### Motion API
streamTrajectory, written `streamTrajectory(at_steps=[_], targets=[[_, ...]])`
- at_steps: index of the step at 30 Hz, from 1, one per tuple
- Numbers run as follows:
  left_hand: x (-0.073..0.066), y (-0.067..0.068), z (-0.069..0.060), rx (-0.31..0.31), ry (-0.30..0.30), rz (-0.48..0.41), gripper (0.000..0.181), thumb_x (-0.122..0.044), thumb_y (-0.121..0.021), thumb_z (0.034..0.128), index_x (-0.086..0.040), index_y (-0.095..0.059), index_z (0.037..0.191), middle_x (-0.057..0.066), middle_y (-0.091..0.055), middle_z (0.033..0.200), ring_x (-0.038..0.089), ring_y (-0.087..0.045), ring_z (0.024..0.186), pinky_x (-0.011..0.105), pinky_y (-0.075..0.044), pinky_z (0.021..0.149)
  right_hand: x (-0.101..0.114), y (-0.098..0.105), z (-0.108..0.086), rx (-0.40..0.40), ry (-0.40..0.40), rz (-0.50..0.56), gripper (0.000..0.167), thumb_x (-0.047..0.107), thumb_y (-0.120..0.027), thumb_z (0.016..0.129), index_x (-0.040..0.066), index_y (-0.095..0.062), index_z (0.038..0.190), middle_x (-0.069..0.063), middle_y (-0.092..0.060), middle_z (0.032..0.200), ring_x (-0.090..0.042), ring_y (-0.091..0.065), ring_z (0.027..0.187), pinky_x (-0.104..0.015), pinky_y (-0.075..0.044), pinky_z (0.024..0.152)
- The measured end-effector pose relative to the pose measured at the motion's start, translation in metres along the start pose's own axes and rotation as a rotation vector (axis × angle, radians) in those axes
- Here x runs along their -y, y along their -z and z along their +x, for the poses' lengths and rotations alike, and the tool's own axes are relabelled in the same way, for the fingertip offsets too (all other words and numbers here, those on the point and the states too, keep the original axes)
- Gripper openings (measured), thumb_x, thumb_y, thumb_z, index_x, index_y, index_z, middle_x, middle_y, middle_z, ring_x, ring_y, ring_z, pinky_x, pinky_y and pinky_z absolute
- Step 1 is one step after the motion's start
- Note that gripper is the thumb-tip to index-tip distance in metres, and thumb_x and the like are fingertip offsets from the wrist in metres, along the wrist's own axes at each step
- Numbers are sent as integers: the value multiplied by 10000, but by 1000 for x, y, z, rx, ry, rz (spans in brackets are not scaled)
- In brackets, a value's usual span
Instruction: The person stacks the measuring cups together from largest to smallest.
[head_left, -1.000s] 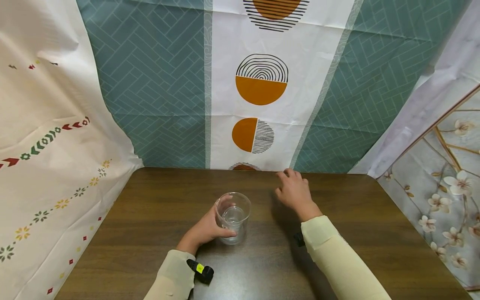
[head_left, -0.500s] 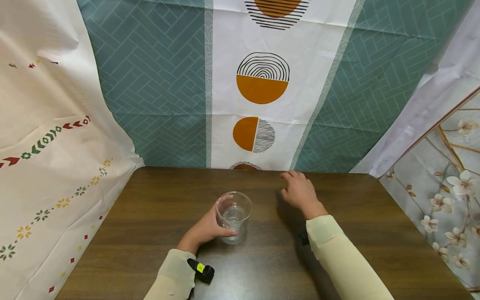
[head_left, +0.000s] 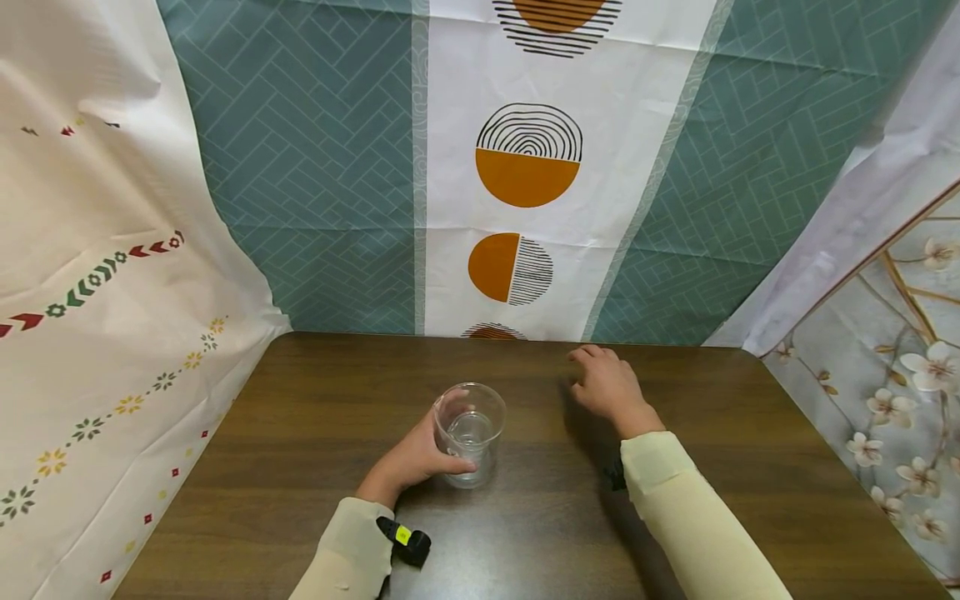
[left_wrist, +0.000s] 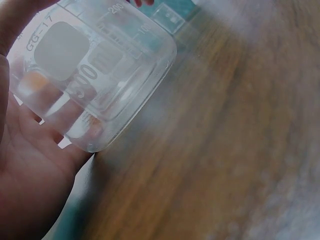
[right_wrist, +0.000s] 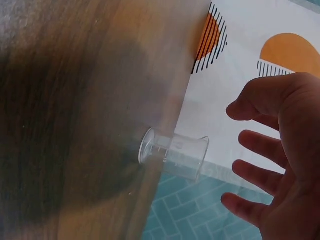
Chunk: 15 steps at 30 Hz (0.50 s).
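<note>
A large clear glass beaker (head_left: 480,429), marked GG-17 and 500 ml in the left wrist view, stands upright on the table. My left hand (head_left: 416,454) grips it from the left side, thumb in front and fingers round the back. Near the table's far edge, my right hand (head_left: 611,392) hovers with fingers loosely bent and apart, nothing in them. A smaller clear beaker (right_wrist: 177,154) stands upright on the table in the right wrist view, a short way from the right fingertips (right_wrist: 240,111) and not touched. In the head view this smaller beaker cannot be made out; the right hand probably covers it.
The brown wooden table (head_left: 300,417) ends at the back against a teal and white patterned cloth (head_left: 337,183). Cream cloth (head_left: 112,350) hangs at the left, and a floral cloth (head_left: 892,417) borders the right side.
My right hand has drifted to the right and slightly nearer, its fingers still relaxed. The left hand's grip and the large beaker stay where they were.
</note>
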<state>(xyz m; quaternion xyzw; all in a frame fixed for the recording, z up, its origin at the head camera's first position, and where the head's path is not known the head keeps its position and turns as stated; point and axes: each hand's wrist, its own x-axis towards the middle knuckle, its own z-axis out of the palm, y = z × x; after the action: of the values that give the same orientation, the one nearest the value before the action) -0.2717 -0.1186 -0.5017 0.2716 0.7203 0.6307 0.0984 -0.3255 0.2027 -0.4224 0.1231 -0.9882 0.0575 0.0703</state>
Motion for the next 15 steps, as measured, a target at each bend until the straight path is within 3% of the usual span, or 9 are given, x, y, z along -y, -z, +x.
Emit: streamTrajectory(at_steps=[6,15], targets=[[2,0,1,0,-19,-11,1012,-93,-887,662,-266,-283,1455,157,-421,1463,294,-394,1342,221,-445,954,-7,-3,0,8,-2,5,484,190,-675,861,126,-557,1327,-128,-515,1399,-408,-449,1281,-600,-406,961],[1,0,0,-6,-10,-6,1003,-107,-891,659,-291,-295,1445,87,-449,1449,268,-402,1340,221,-436,964,-16,-4,-1,18,-13,20,448,184,-644,883,127,-567,1320,-126,-522,1389,-408,-474,1246,-605,-407,950]])
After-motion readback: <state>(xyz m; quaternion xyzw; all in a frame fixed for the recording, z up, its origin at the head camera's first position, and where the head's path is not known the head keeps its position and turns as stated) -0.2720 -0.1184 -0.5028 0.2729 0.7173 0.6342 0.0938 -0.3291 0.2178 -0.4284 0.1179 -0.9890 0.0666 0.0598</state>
